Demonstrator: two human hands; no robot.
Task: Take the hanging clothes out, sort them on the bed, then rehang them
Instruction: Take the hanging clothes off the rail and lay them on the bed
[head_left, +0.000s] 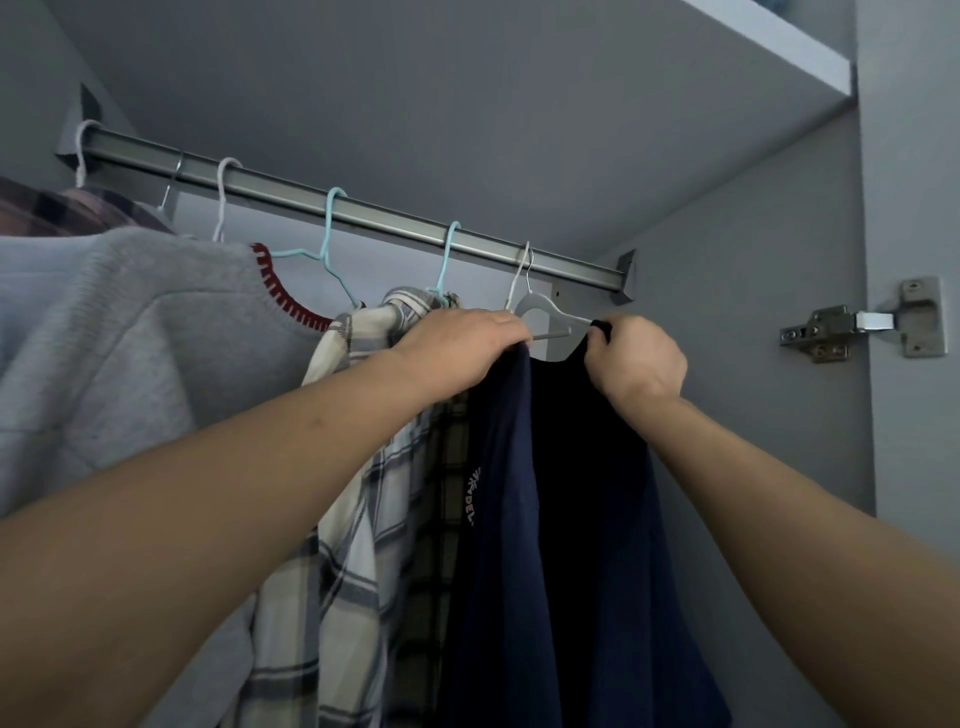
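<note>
A navy garment (571, 519) hangs on a white hanger (545, 306) at the right end of the metal rail (363, 210). My left hand (457, 348) grips the garment's left shoulder at the hanger. At the hanger's right tip, my right hand (636, 364) pinches the other shoulder. Left of it hang a cream plaid shirt (353, 467) on a light blue hanger (447, 260), a grey sweater (130, 364) with a red-trimmed collar, and a dark plaid shirt (62, 208) at the far left.
The wardrobe's side wall (753, 286) is close on the right, with a metal door hinge (862, 322) beyond it. A shelf (519, 104) runs overhead, just above the rail.
</note>
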